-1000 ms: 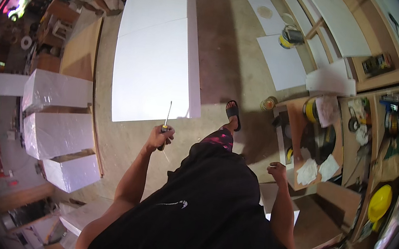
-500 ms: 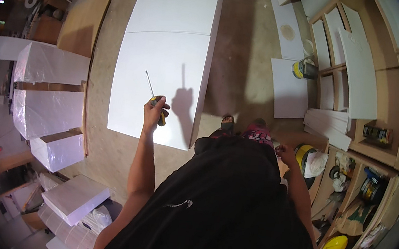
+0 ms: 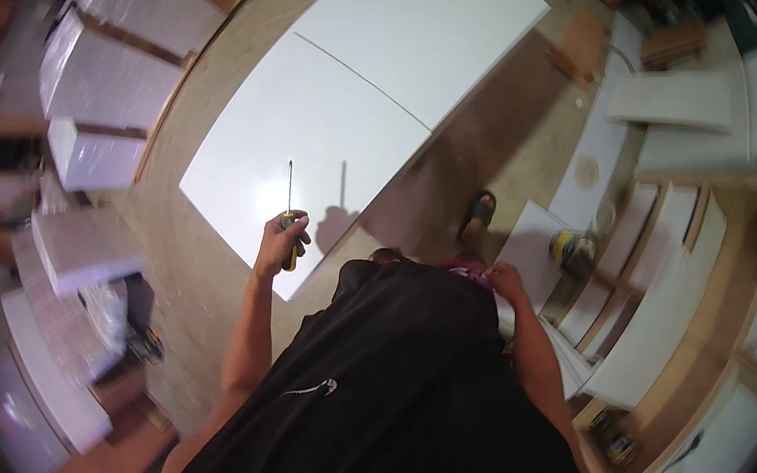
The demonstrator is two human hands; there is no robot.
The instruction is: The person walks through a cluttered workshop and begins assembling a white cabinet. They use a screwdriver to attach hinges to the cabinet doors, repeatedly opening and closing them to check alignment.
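My left hand (image 3: pixel 280 241) is closed around the yellow-and-black handle of a screwdriver (image 3: pixel 290 186). Its thin metal shaft points away from me, above a large white cabinet (image 3: pixel 316 125) with a seam across its top. The hand and tool cast a shadow onto that white surface. At my right side, beside the pink patterned clothing (image 3: pixel 467 269) on my leg, my right hand (image 3: pixel 503 280) has its fingers curled together. Whatever they may hold is too small to make out.
Plastic-wrapped white boxes (image 3: pixel 124 78) stand on the left, with a white box (image 3: pixel 86 248) nearer. An open wooden frame (image 3: pixel 709 315) with white panels fills the right. A container (image 3: pixel 573 251) sits on a white board (image 3: pixel 529 241). My sandalled foot (image 3: pixel 478 216) is on the concrete floor.
My view has turned, so the cabinet now lies slanted. My left hand still grips the screwdriver, its shaft now more upright. My right hand has come closer to my leg, and one foot has stepped forward.
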